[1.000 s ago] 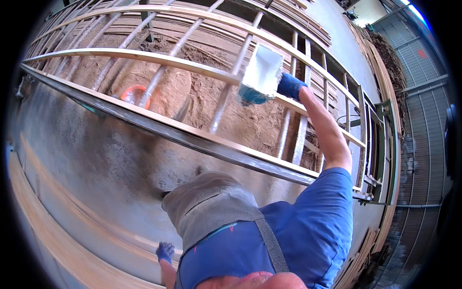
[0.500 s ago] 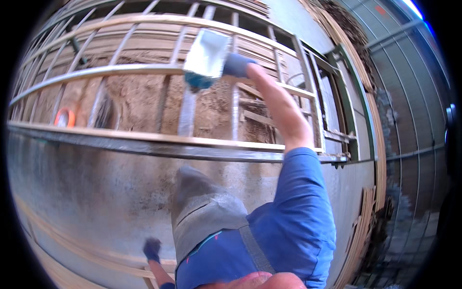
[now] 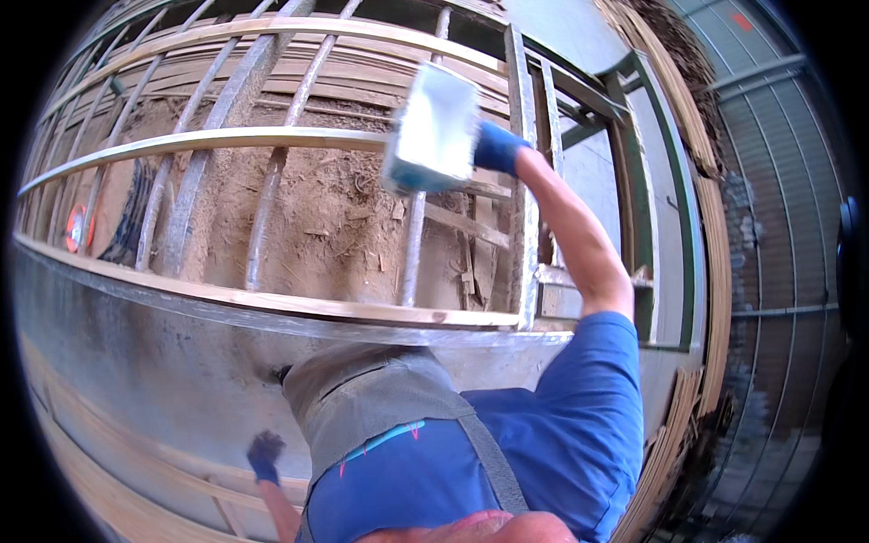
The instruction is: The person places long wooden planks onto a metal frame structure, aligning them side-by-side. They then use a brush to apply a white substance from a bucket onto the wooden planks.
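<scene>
While the gloved right hand clasps the side of a white box at the middle wooden strip of the metal rack, the left hand hangs well apart near the boards, its blurred fingers seemingly loosely spread.

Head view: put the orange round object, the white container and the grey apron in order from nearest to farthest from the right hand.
1. White container: gripped by the right hand, on that hand's left.
2. Grey apron: below and to the left of the hand, lower middle of the picture.
3. Orange round object: far left of the picture.
</scene>
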Motion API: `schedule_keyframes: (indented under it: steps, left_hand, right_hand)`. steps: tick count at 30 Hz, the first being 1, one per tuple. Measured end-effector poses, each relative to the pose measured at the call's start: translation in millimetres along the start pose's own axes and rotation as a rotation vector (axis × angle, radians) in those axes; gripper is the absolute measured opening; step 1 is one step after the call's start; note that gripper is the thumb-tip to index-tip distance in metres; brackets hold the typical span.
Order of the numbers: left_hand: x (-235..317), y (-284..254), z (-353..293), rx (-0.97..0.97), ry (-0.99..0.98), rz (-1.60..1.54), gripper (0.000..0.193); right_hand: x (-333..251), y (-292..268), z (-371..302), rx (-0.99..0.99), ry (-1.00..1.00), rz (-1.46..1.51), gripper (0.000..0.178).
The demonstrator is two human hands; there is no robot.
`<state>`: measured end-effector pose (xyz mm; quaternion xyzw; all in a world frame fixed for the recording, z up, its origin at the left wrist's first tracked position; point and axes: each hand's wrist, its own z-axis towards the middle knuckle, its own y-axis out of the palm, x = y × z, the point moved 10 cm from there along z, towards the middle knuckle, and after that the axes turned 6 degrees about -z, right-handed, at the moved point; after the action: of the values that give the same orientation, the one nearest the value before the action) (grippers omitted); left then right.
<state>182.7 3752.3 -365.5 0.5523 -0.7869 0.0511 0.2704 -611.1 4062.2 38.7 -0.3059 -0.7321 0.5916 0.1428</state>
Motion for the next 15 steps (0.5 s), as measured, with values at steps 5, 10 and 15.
schedule_keyframes:
  steps: [5,10,15]
  left_hand:
    - [236,279,-153,-0.133,0.720,0.596,0.040]
    - [293,569,-216,-0.296,1.418,1.272,0.041]
    - [248,776,-168,-0.253,1.826,1.743,0.075]
  right_hand:
    - [121,2,-123,0.054,0.052,0.093,0.028]
    - [187,-20,-174,0.127,0.208,0.202,0.026]
    - [249,-53,-222,0.310,0.223,0.559,0.032]
